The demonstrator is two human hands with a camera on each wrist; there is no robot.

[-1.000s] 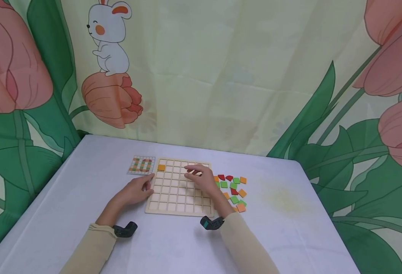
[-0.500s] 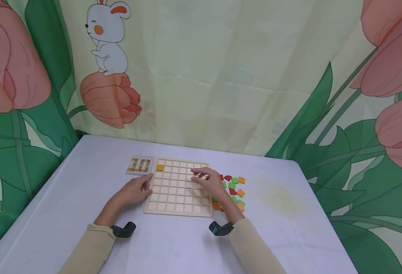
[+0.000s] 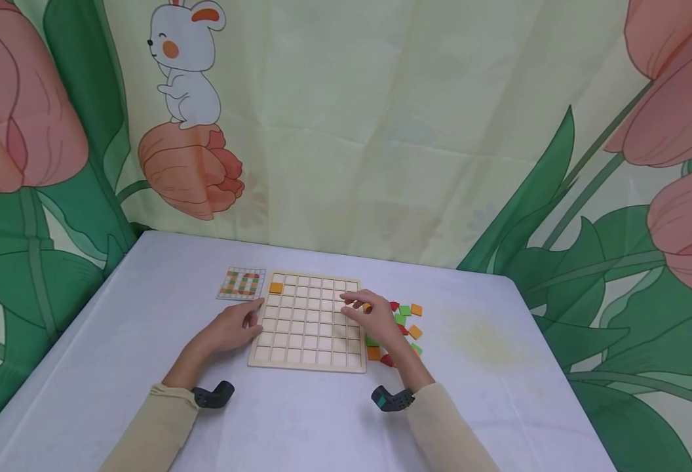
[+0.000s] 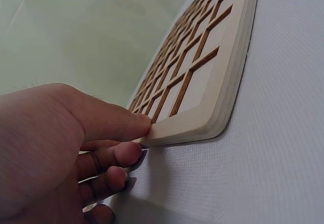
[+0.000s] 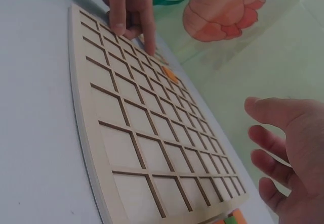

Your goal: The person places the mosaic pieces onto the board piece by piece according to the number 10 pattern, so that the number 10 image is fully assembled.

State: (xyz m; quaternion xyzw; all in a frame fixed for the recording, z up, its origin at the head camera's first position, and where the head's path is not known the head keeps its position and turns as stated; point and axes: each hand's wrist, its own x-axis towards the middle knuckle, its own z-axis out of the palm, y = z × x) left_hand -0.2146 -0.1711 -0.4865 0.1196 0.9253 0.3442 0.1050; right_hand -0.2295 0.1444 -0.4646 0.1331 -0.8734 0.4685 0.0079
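A wooden grid board (image 3: 308, 324) lies on the table, its shallow square cells bare apart from one orange square tile (image 3: 276, 288) near the upper left corner. My left hand (image 3: 230, 329) touches the board's left edge with thumb and index finger. In the left wrist view the thumb (image 4: 124, 124) rests on the rim near a corner, with the other fingers bent beside it. Over the board's right edge hovers my right hand (image 3: 374, 320), fingers loosely bent and apart. The right wrist view shows nothing between its fingers (image 5: 273, 148).
Several loose green, orange (image 3: 415, 332) and red tiles lie right of the board, partly hidden by the right hand and forearm. A printed pattern card (image 3: 242, 284) lies at the board's upper left. Behind the white-covered table (image 3: 299, 426) hangs a printed curtain (image 3: 369, 131).
My right hand has moved right, from over the board's middle to its right edge, near the loose tiles. The left hand and the orange tile on the board have stayed put.
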